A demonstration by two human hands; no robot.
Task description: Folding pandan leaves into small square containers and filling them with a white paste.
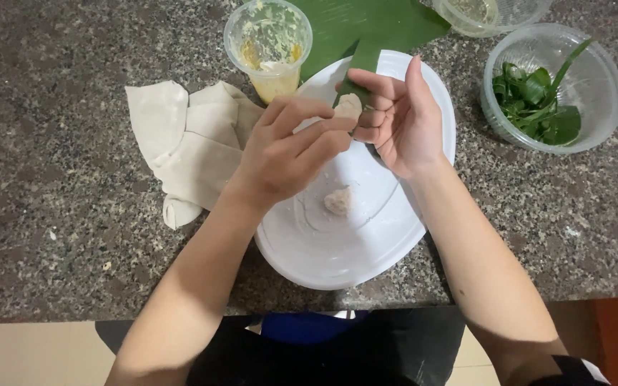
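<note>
Two hands meet over the white bowl [395,243] on the granite desk [59,236]: the right hand [402,118] cradles a narrow green leaf strip [361,68] with one pale dough lump [348,106] on it, fingers loosely curled around both, while the left hand [287,154] pinches that lump with thumb and fingertips. One more lump [337,201] lies in the bowl, so the wrapping looks barely begun. One clear cup [269,44] of yellow filling, one tub of cut leaves [552,89], one further tub [484,14] at the top edge, one crumpled cloth [184,146] and one big leaf [373,21] stand around.
</note>
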